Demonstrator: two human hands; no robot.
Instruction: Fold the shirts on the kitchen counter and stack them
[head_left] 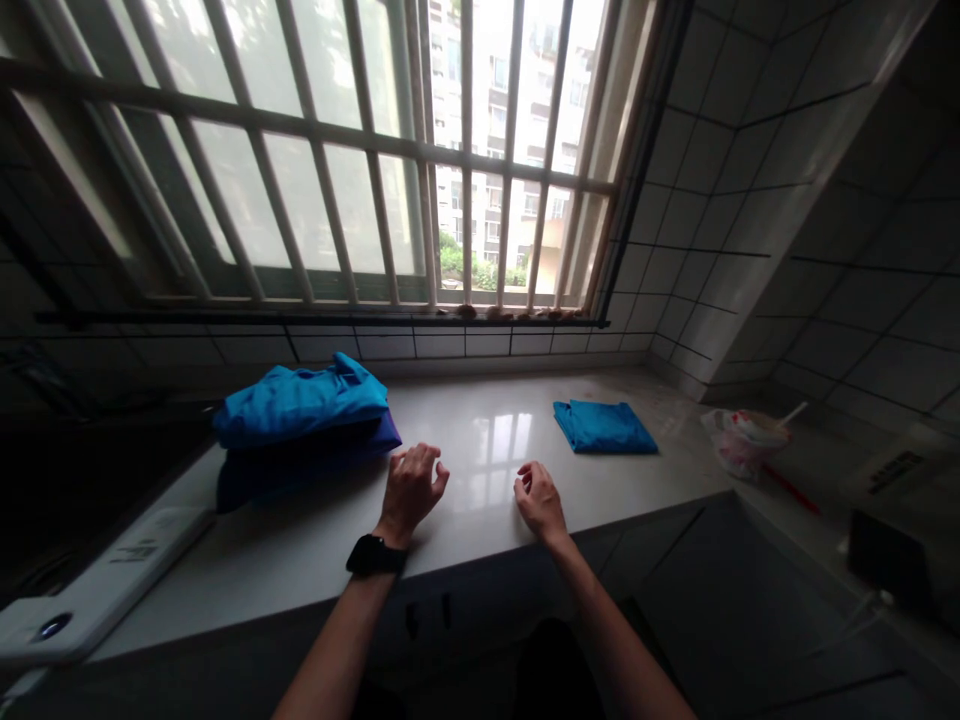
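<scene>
My left hand (411,488), with a black watch (373,556) on its wrist, is over the counter with its thumb and fingers apart. Nothing is in it. Close by on its left lies a pile of loosely folded cloth, bright blue (300,402) on top and dark blue-purple (300,460) below. My right hand (540,500) is bent in loosely, with a gap between thumb and fingers and nothing visible in it. Beyond it to the right, a flat folded blue cloth (606,428) rests on the counter, apart from the hand.
The pale glossy counter (480,400) runs under a barred window (375,150). A long white device (112,590) lies at the left, beside a dark recess. At the right are a plastic bag with a bowl (742,440), a red stick-like item (791,488) and a dark object (889,562).
</scene>
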